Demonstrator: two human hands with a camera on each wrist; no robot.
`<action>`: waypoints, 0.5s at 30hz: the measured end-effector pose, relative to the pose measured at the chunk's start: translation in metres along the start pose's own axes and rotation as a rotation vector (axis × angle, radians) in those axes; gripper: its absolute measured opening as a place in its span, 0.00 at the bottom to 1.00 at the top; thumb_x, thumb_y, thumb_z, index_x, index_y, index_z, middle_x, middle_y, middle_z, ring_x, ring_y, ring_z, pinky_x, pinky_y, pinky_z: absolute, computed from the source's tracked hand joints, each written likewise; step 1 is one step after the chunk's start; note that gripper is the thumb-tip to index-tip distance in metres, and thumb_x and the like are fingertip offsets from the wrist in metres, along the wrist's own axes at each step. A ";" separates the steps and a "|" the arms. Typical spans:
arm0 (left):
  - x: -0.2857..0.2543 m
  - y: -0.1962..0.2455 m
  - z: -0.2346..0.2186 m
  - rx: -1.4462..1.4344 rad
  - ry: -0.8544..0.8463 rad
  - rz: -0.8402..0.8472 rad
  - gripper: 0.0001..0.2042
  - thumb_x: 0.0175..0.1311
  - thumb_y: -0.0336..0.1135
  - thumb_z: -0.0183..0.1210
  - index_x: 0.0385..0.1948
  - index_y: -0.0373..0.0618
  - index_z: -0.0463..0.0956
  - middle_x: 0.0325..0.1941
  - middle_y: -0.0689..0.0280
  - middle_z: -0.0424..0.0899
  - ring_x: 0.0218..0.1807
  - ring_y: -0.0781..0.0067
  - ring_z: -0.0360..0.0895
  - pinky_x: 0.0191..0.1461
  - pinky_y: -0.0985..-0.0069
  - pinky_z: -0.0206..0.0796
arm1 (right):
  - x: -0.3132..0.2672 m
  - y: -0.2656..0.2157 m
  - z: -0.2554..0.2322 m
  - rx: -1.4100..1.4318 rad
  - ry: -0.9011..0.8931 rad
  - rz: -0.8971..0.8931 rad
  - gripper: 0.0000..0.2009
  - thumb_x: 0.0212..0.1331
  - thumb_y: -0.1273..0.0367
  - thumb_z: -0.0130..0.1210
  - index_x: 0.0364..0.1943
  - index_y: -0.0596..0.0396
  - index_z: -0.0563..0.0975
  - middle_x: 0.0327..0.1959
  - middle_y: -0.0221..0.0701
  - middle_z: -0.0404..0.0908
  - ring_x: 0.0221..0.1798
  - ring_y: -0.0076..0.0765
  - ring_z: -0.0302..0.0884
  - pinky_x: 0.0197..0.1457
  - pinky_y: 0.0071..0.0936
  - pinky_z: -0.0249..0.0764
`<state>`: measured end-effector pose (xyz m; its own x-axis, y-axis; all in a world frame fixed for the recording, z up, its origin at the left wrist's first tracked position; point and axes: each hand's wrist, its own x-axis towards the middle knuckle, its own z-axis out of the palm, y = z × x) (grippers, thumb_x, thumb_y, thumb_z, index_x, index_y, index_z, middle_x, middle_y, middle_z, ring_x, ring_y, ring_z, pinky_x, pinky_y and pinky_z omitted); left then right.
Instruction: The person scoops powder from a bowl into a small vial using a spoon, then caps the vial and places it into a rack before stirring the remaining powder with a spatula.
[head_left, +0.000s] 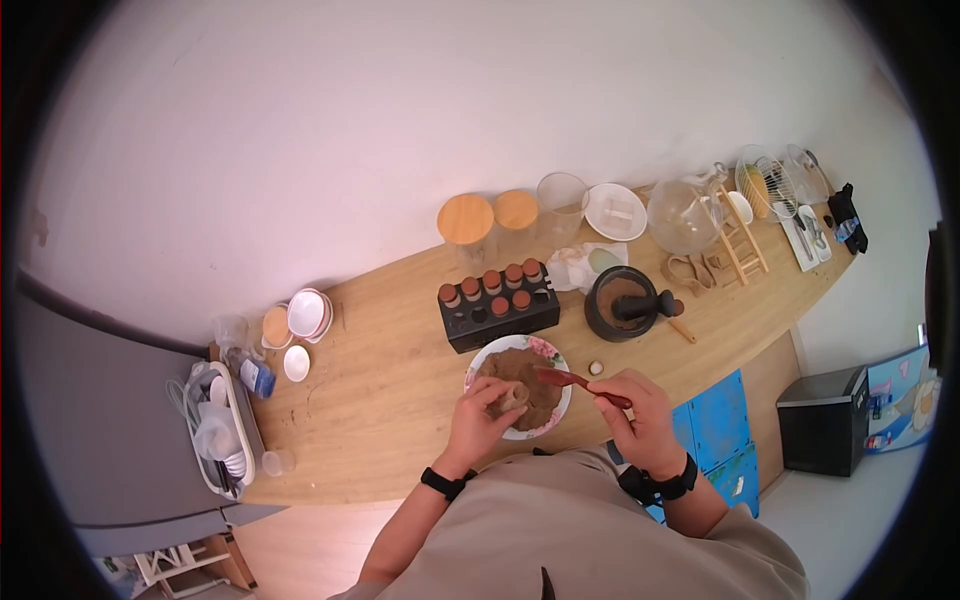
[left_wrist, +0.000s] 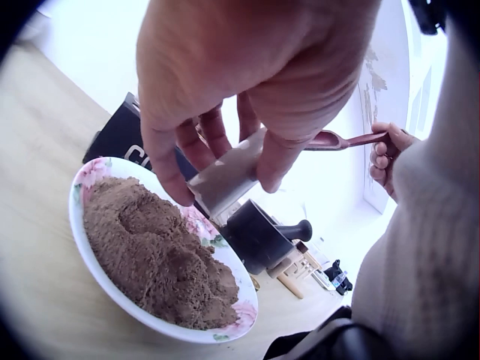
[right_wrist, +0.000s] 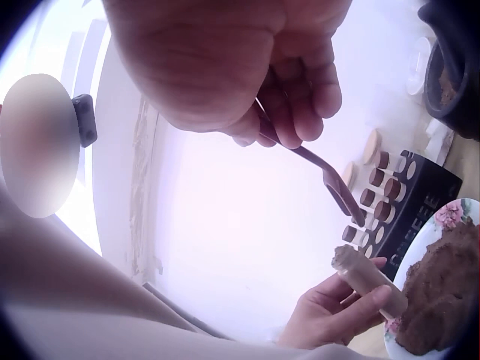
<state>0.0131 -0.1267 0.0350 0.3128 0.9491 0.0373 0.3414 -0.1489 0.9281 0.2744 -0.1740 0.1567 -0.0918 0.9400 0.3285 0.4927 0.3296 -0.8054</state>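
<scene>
My left hand [head_left: 477, 425] pinches a small clear tube [right_wrist: 369, 281] between thumb and fingers, over the bowl. The tube looks filled with pale brown powder, heaped at its mouth in the right wrist view. In my right hand [head_left: 645, 418] is a slim reddish-brown scoop [head_left: 568, 378], gripped by its handle, its tip near the tube. Below both lies a white bowl [left_wrist: 80, 217] with a pink floral rim, holding a mound of brown powder [left_wrist: 150, 251]. A small round stopper [head_left: 596, 367] lies on the table right of the bowl.
Behind the bowl stands a black rack [head_left: 505, 325] of brown-capped tubes. A dark mortar [head_left: 598, 318] with its pestle [head_left: 640, 305] is to the right. Wooden-lidded jars [head_left: 466, 220] line the wall; white bowls [head_left: 307, 315] and a dish basket [head_left: 245, 440] sit left.
</scene>
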 end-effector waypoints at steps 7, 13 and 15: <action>0.001 0.003 0.001 -0.210 -0.009 -0.070 0.20 0.61 0.22 0.75 0.56 0.43 0.87 0.49 0.64 0.84 0.45 0.70 0.84 0.50 0.76 0.80 | -0.015 0.025 0.015 0.045 0.035 0.066 0.10 0.66 0.79 0.66 0.49 0.58 0.84 0.35 0.36 0.82 0.31 0.37 0.79 0.36 0.30 0.75; -0.002 -0.009 -0.002 -0.061 0.040 -0.059 0.19 0.62 0.21 0.74 0.56 0.41 0.87 0.53 0.62 0.82 0.49 0.70 0.85 0.52 0.75 0.82 | -0.011 0.026 0.014 0.044 0.036 0.086 0.10 0.66 0.79 0.66 0.50 0.58 0.84 0.35 0.37 0.82 0.33 0.37 0.82 0.37 0.30 0.76; -0.005 -0.008 -0.005 -0.043 0.022 -0.085 0.19 0.64 0.19 0.72 0.57 0.39 0.86 0.59 0.62 0.80 0.53 0.72 0.87 0.57 0.75 0.85 | -0.012 0.026 0.015 0.050 0.038 0.087 0.10 0.66 0.80 0.65 0.50 0.58 0.84 0.35 0.37 0.83 0.33 0.37 0.82 0.37 0.30 0.77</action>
<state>0.0048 -0.1289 0.0295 0.2647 0.9637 -0.0344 0.3270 -0.0562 0.9434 0.2757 -0.1754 0.1240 -0.0175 0.9616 0.2739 0.4537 0.2518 -0.8549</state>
